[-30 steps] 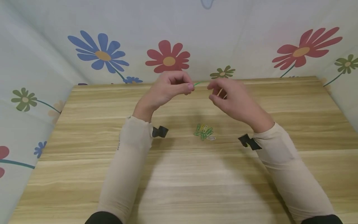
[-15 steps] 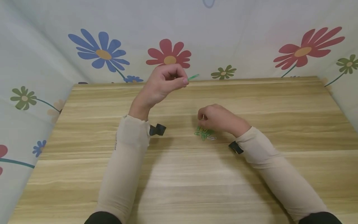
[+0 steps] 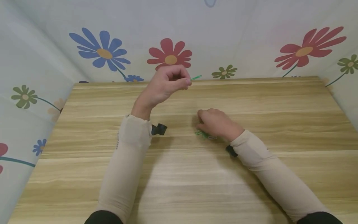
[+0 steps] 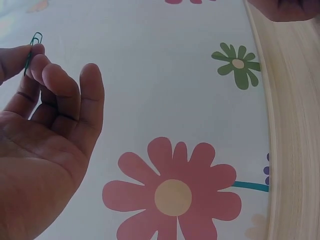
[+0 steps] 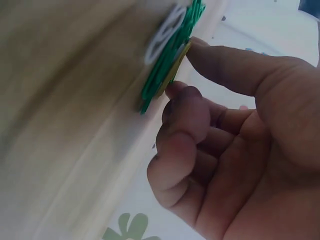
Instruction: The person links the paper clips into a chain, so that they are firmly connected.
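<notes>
In the head view my left hand (image 3: 169,81) is raised over the table's far edge, pinching a green paper clip (image 3: 196,77) between thumb and fingertips. The left wrist view shows this green clip upright, its looped end above the thumb. My right hand (image 3: 218,123) is low at a small pile of paper clips (image 3: 202,133), covering much of it. In the right wrist view the thumb and index fingertips are apart at the edge of the pile, by a yellow paper clip (image 5: 176,70). Green clips (image 5: 162,75) and a white clip (image 5: 165,34) lie beside it.
The wood-grain table (image 3: 179,186) ends at a pale cloth (image 3: 240,28) printed with flowers, which hangs behind it and on both sides. Black tabs (image 3: 159,129) stick out at the sleeve cuffs.
My right hand has come down from beside the left hand to the clip pile, and shifts slightly there. The left hand keeps its green paper clip, having risen a little.
</notes>
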Motion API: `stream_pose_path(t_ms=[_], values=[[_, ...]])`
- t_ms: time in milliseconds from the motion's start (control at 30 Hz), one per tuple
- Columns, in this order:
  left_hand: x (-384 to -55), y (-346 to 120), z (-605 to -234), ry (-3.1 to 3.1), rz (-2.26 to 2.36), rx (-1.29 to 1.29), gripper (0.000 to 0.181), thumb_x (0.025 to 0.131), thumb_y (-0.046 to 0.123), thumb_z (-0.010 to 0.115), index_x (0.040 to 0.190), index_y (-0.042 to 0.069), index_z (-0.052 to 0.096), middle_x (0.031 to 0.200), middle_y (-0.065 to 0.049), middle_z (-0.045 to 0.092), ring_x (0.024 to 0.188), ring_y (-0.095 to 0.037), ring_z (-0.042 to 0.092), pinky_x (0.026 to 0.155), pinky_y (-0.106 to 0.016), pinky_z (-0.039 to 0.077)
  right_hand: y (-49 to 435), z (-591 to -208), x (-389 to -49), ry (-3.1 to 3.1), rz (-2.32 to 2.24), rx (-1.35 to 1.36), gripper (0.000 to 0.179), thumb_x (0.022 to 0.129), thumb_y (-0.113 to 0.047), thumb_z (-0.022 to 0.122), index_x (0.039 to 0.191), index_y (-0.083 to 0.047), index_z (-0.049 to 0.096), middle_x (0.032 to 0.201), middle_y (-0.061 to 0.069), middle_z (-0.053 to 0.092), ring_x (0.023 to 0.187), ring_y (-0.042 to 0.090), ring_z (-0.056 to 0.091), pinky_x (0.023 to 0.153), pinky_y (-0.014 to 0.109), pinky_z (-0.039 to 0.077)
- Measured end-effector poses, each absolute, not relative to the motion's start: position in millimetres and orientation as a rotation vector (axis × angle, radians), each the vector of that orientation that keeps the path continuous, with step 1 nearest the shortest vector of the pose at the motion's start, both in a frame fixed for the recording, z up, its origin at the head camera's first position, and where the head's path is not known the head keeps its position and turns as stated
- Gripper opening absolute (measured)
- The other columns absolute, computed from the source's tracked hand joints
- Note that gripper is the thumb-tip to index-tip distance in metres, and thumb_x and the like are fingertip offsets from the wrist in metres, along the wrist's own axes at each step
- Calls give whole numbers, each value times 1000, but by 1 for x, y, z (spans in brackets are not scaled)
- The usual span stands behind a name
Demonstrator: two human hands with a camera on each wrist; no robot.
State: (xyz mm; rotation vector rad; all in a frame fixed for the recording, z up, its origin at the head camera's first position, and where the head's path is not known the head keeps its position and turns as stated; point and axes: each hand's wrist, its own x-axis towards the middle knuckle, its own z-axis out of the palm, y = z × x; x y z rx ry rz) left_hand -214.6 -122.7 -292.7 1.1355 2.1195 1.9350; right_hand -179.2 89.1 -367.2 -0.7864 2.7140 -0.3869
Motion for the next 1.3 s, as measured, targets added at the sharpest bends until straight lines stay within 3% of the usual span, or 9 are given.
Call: stream_pose_path(t_ms=[200,367,600,833,1100,1300], values=[[-216,-122,-294,2143,1913,1071,8,95,3,63,88,0,65,80,-12,57,76,-27,54,73,-34,47,98,-369,-188,2704,-399,-680,21,97,-22,67,85,-7,58,72,3,59,67,20,55,62,36,47],[-216,-123,-293,2173,1909,1041,11,96,5,62,90,-4,63,79,-13,56,76,-29,54,75,-35,47,109,-369,-199,2763,-325,-604,22,100,-19,60,84,-4,60,75,7,60,72,25,58,69,43,50],[-214,-122,-291,2196,1927,1051,10,96,3,61,90,-4,63,78,-14,56,75,-28,55,76,-36,47,126,-364,-209,2773,-321,-558,23,101,-12,50,81,-4,59,75,9,56,73,26,52,69,43,46],[-215,-121,-289,2170,1942,1047,11,96,3,60,87,2,65,77,-12,55,75,-27,54,77,-36,47,131,-360,-210,2716,-403,-613,15,96,-11,59,81,-7,58,76,6,57,72,23,53,70,38,44],[-213,-120,-288,2172,1926,1056,10,96,3,61,87,1,64,77,-14,55,75,-30,54,77,-36,48,135,-366,-214,2653,-483,-637,15,88,-3,52,74,-9,53,70,5,51,67,21,48,66,35,40],[-211,-121,-290,2199,1886,1022,11,96,7,63,87,2,64,80,-12,55,75,-28,52,72,-35,45,138,-363,-215,2635,-657,-736,9,88,-3,56,81,-8,58,76,5,55,72,21,51,68,36,42]])
